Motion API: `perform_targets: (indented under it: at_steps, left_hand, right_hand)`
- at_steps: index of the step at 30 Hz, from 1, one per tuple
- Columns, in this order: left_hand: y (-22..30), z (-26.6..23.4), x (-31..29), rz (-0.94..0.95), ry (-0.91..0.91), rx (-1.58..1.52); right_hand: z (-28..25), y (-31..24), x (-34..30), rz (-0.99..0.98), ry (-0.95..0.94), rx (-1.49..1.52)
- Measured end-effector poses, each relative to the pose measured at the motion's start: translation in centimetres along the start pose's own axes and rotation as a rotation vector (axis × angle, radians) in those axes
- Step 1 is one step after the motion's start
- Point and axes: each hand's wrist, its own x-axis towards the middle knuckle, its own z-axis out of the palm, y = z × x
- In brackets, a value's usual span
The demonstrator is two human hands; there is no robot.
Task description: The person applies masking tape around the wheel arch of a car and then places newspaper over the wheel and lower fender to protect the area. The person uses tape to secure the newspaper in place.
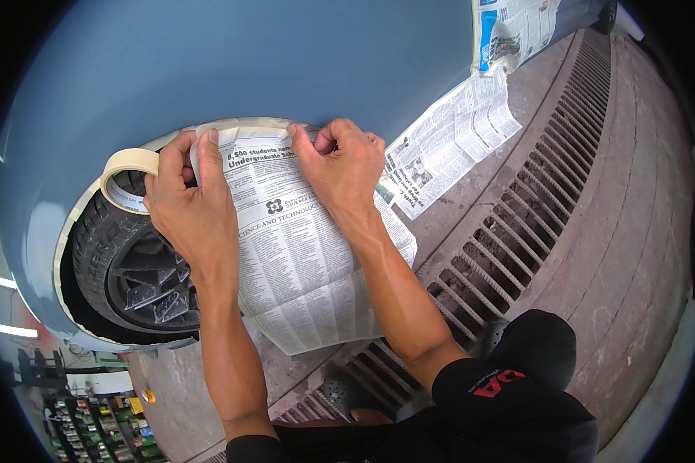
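Observation:
A newspaper sheet (286, 255) hangs from the wheel arch of a blue-grey car body (286, 62), covering part of the wheel. Masking tape runs along the sheet's top edge. My left hand (189, 189) pinches the upper left corner, thumb on top. Against the outer side of that hand rests a roll of masking tape (120, 162); whether the fingers grip it or it hangs from its strip, I cannot tell. My right hand (344, 166) is closed at the top edge further right, thumb pressing the taped border. The tire (100, 247) shows left of the paper.
More newspaper (463, 131) is taped along the car's lower edge at right. A floor grate (502, 247) of metal bars curves across the concrete floor (587, 255). At lower left stands a shelf (93, 424) with many small containers. My shoes are near the grate.

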Motion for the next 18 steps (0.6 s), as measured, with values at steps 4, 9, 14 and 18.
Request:
perform_targets:
  at_steps: [4, 9, 14, 18]
  left_hand:
    - [0.0, 0.1, 0.0, -0.030, 0.004, -0.044]
    - [-0.2, 0.1, -0.1, -0.079, 0.004, -0.042]
    - [0.1, 0.4, -0.2, -0.112, 0.019, -0.087]
    - [0.3, 0.4, -0.2, -0.104, 0.028, -0.086]
  right_hand:
    - [-0.3, -0.1, 0.0, -0.008, -0.024, -0.024]
    - [0.1, -0.3, -0.3, -0.012, -0.006, -0.009]
    - [0.3, -1.6, -0.2, 0.085, -0.059, 0.110]
    - [0.2, -2.5, 0.2, 0.151, -0.091, 0.080]
